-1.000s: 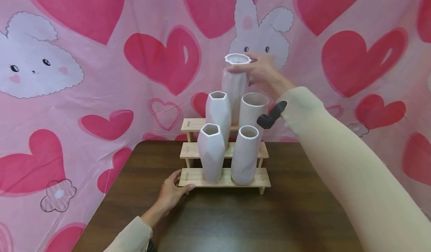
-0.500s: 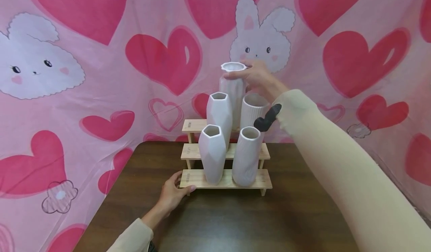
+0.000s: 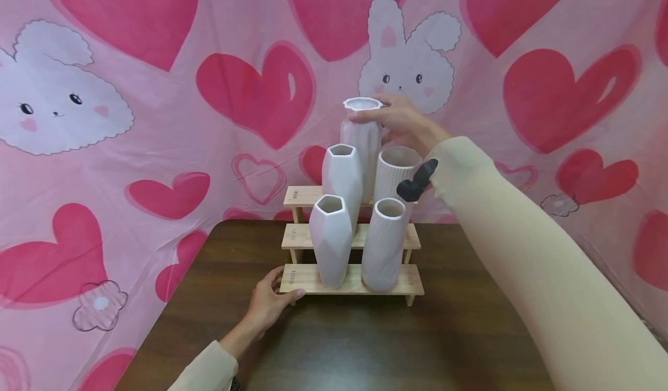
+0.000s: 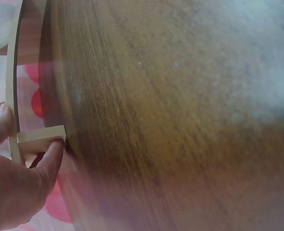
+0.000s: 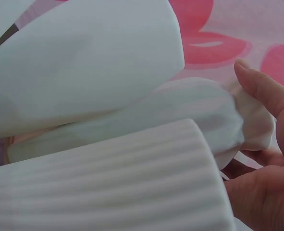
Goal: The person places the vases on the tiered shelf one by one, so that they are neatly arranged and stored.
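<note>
My right hand (image 3: 402, 121) grips the neck of a tall white vase with a scalloped rim (image 3: 360, 141), at the back of a three-step wooden plant stand (image 3: 305, 236). Its base is hidden behind other vases. In the right wrist view the thumb and fingers lie around that vase's neck (image 5: 257, 122). My left hand (image 3: 266, 305) holds the left end of the stand's lowest step. In the left wrist view the thumb is at the board's edge and a finger presses the wooden leg (image 4: 41, 137).
Two faceted vases, a front one (image 3: 331, 243) and a middle-step one (image 3: 341, 173), stand on the left. On the right are a ribbed vase (image 3: 394, 176) and a smooth-rimmed front vase (image 3: 383, 252). The brown table (image 3: 365, 344) meets a heart-print cloth (image 3: 245, 107) behind.
Over the first half second, my right hand lowered the scalloped vase and shifted it slightly left behind the others. Since then it barely moves. My left hand stays on the stand.
</note>
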`<state>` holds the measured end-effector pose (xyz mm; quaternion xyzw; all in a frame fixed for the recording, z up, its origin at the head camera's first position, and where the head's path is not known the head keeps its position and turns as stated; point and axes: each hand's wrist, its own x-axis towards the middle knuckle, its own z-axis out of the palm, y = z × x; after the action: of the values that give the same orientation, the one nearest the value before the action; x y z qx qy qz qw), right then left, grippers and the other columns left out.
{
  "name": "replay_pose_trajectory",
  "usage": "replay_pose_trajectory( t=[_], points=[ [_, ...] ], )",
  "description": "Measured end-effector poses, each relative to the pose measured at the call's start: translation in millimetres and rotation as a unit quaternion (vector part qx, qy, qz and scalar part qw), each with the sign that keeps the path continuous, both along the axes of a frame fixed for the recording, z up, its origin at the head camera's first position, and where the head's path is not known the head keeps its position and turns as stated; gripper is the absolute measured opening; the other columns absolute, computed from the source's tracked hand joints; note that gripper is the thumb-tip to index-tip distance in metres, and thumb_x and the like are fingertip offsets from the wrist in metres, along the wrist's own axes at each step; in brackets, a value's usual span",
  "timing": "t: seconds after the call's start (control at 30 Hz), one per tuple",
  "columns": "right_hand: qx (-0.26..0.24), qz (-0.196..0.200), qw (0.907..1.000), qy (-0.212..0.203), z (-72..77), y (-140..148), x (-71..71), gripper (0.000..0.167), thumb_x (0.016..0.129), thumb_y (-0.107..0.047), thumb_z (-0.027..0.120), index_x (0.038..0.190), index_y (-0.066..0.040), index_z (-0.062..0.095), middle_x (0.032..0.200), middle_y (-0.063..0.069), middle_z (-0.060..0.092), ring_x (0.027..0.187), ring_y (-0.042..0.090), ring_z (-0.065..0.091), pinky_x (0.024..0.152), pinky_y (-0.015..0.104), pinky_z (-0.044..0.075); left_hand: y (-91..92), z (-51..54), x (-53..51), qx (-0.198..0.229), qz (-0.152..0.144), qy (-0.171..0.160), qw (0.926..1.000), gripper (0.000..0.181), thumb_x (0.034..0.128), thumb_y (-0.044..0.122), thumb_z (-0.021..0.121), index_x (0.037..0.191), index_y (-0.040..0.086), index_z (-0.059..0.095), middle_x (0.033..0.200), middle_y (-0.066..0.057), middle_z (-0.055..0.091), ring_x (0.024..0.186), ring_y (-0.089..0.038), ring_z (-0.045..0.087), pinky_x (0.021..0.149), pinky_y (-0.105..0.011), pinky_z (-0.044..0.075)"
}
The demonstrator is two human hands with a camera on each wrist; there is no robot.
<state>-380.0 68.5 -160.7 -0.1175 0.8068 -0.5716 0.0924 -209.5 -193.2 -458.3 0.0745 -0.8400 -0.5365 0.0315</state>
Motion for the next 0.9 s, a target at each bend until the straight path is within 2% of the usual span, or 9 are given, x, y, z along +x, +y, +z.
replay_pose_trajectory(
  t=[0.43, 0.57, 0.67, 0.73, 0.8, 0.9],
  points=[
    [0.013, -0.003, 0.9998, 0.013, -1.8, -1.3, -1.1, 0.075, 0.08, -0.037, 0.078, 0.143, -0.023, 0.041, 0.134, 0.003, 0.05, 0.121, 0.024, 0.046, 0.096, 0.053, 0.043, -0.3, 0.3, -1.1, 0.002, -0.004, 0.002, 1.0, 0.079, 0.0762, 0.023, 0.082, 0.14, -0.002, 0.042, 0.127, -0.023, 0.058, 0.104, -0.028, 0.06, 0.085, -0.038, 0.052],
    [0.016, 0.016, 0.9997, 0.012, -2.9, 1.3, 1.1, 0.072, 0.081, -0.038, 0.077, 0.142, -0.022, 0.041, 0.134, 0.004, 0.049, 0.12, 0.025, 0.047, 0.096, 0.051, 0.043, -0.9, 0.5, -1.1, 0.002, -0.006, 0.002, 1.0, 0.078, 0.0765, 0.022, 0.082, 0.139, -0.003, 0.042, 0.126, -0.024, 0.058, 0.105, -0.029, 0.059, 0.085, -0.039, 0.052],
    [0.017, 0.037, 0.9992, -0.005, -2.7, 8.9, 4.2, 0.075, 0.083, -0.041, 0.074, 0.146, -0.026, 0.035, 0.137, 0.002, 0.048, 0.121, 0.026, 0.048, 0.097, 0.049, 0.043, -1.2, -0.1, -2.2, 0.006, -0.006, 0.0, 1.0, 0.079, 0.0762, 0.022, 0.082, 0.139, -0.004, 0.042, 0.126, -0.024, 0.057, 0.104, -0.029, 0.059, 0.084, -0.038, 0.052],
    [0.003, 0.051, 0.9985, -0.018, -1.1, 17.0, 5.6, 0.076, 0.088, -0.039, 0.069, 0.15, -0.021, 0.028, 0.143, 0.008, 0.043, 0.127, 0.03, 0.046, 0.101, 0.049, 0.04, -2.0, 0.1, -2.8, 0.007, -0.006, -0.004, 0.9999, 0.079, 0.0764, 0.022, 0.082, 0.139, -0.004, 0.042, 0.126, -0.024, 0.057, 0.104, -0.03, 0.059, 0.084, -0.039, 0.052],
    [0.009, 0.044, 0.9988, -0.022, 0.0, 28.7, 9.9, 0.082, 0.091, -0.044, 0.064, 0.154, -0.019, 0.018, 0.151, 0.01, 0.036, 0.133, 0.032, 0.04, 0.106, 0.049, 0.036, -3.4, 1.2, -3.3, 0.007, -0.005, -0.013, 0.9999, 0.078, 0.0778, 0.024, 0.081, 0.139, -0.003, 0.042, 0.128, -0.024, 0.056, 0.107, -0.032, 0.059, 0.087, -0.041, 0.051],
    [0.042, 0.023, 0.9988, 0.01, -1.9, 51.3, 21.5, 0.086, 0.094, -0.049, 0.055, 0.155, -0.01, 0.01, 0.156, 0.017, 0.024, 0.139, 0.035, 0.03, 0.11, 0.049, 0.028, -8.7, 8.2, -2.8, -0.017, -0.007, -0.021, 0.9996, 0.075, 0.0837, 0.03, 0.076, 0.141, -0.002, 0.041, 0.133, -0.024, 0.053, 0.116, -0.036, 0.054, 0.094, -0.047, 0.047]
  ],
)
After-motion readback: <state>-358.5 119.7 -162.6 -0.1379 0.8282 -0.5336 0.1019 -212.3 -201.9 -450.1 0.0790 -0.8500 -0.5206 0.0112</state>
